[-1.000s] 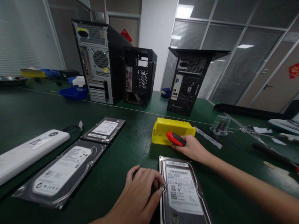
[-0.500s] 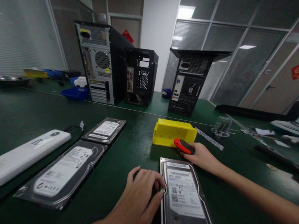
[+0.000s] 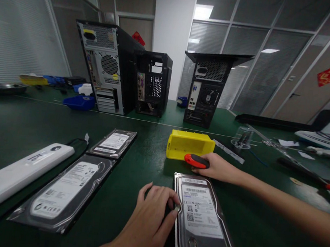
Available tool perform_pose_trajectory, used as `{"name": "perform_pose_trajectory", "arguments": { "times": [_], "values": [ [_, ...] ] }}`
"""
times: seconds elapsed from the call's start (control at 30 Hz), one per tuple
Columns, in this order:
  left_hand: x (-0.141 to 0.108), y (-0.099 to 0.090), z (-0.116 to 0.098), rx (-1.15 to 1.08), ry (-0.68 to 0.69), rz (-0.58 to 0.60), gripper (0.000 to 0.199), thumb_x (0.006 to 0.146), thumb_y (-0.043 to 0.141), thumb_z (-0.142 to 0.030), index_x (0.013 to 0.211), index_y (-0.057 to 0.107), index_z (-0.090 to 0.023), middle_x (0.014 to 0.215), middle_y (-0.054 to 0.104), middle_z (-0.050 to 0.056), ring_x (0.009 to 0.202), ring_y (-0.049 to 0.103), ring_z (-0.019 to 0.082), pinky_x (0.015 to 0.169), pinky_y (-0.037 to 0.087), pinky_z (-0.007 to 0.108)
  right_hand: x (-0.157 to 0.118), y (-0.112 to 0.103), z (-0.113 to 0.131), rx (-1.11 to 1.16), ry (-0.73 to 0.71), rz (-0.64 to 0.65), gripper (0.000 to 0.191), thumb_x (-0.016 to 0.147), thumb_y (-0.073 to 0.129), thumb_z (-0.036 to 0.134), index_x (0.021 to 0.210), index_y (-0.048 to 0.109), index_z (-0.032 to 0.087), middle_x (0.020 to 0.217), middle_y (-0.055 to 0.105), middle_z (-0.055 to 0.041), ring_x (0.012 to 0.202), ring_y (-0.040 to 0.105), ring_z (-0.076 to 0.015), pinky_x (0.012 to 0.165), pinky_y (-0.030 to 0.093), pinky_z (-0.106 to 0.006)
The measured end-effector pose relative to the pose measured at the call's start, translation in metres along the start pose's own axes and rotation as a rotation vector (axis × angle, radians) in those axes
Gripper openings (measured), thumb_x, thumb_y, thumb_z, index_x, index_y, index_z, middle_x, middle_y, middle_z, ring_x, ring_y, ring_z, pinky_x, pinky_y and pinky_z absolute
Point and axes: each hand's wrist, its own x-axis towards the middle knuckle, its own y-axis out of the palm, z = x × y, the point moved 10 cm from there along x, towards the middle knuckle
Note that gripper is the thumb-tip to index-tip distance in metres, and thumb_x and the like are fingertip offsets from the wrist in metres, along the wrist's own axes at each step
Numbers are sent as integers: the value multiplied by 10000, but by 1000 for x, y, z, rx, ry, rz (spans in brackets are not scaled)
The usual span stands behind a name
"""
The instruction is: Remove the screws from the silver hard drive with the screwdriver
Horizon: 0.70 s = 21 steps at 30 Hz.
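My left hand [image 3: 154, 212] rests against the left edge of a silver hard drive [image 3: 201, 220] with a white label, lying flat on the table. Its thumb and forefinger are closed together at the drive's edge; whether something small sits between them I cannot make out. My right hand [image 3: 218, 168] is closed around what looks like a screwdriver [image 3: 198, 161] with a red-and-black handle. The rounded red end points left and its shaft is hidden. This hand is just beyond the drive's far end, in front of a yellow bin [image 3: 191, 142] tipped with its opening towards me.
Two more hard drives [image 3: 63, 191] [image 3: 113, 143] lie to the left, beside a white power strip [image 3: 20, 176]. Several computer cases [image 3: 108, 68] stand at the back. A clear cup [image 3: 243, 138] and a metal strip [image 3: 228, 151] lie to the right of the bin.
My right hand and the screwdriver have moved slightly left relative to the yellow bin. The left hand stays at the drive's edge. The whole view has shifted a little.
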Motion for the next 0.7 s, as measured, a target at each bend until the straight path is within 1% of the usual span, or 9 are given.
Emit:
{"name": "perform_pose_trajectory", "arguments": {
  "times": [0.07, 0.17, 0.3, 0.4, 0.47, 0.57, 0.63, 0.7],
  "values": [
    [0, 0, 0, 0, 4, -5, 115, 901, 389, -197, 959, 488, -207, 943, 575, 7, 928, 520, 176, 1032, 204, 484, 2, 0, 2, -41, 7, 27, 264, 764, 624, 339, 876, 660, 103, 734, 639, -33, 636, 575, -141, 535, 416, -247],
    [0, 1, 0, -1, 2, -2, 111, 905, 389, -203, 953, 489, -209, 940, 574, 3, 927, 519, 174, 1030, 203, 481, 6, 2, 1, -112, 39, 70, 262, 817, 592, 360, 888, 626, 111, 768, 619, -17, 667, 581, -127, 599, 471, -269],
    [0, 1, 0, -2, 5, -5, 115, 902, 391, -194, 959, 491, -204, 941, 570, 3, 928, 518, 173, 1027, 201, 478, 8, 7, -4, -158, 89, 122, 246, 870, 533, 335, 973, 592, 119, 922, 617, -40, 787, 605, -146, 698, 512, -325],
    [0, 0, 0, -2, 5, 3, 114, 901, 393, -191, 957, 493, -200, 931, 568, 2, 925, 520, 173, 1029, 194, 477, 10, 9, -7, -135, 113, 128, 243, 874, 530, 323, 995, 587, 121, 952, 614, -45, 808, 605, -150, 710, 513, -332],
    [0, 1, 0, -1, -1, 11, 113, 899, 395, -187, 956, 492, -200, 933, 569, 3, 926, 519, 172, 1033, 187, 478, 11, 6, -7, -90, 124, 104, 227, 858, 551, 323, 943, 599, 117, 880, 617, -33, 751, 597, -136, 666, 504, -303],
    [1, 2, 1, -1, -5, 22, 117, 895, 396, -180, 961, 491, -204, 949, 573, 6, 932, 517, 173, 1038, 184, 477, 8, -2, -5, 32, 145, 46, 243, 774, 632, 354, 829, 620, 118, 685, 585, -4, 582, 541, -111, 513, 425, -234],
    [1, 1, 0, 2, -2, 8, 120, 894, 396, -183, 962, 491, -208, 945, 575, 7, 928, 518, 175, 1039, 188, 477, -3, -4, -3, 143, 169, 41, 292, 743, 636, 407, 808, 617, 123, 579, 536, 13, 457, 463, -84, 412, 335, -222],
    [1, -1, 0, -1, 0, -5, 117, 894, 398, -188, 960, 493, -209, 939, 577, 6, 922, 519, 175, 1038, 191, 475, -23, 1, -1, 253, 189, 74, 348, 757, 587, 474, 805, 604, 130, 525, 491, 28, 379, 373, -55, 361, 260, -212]
  ]
}}
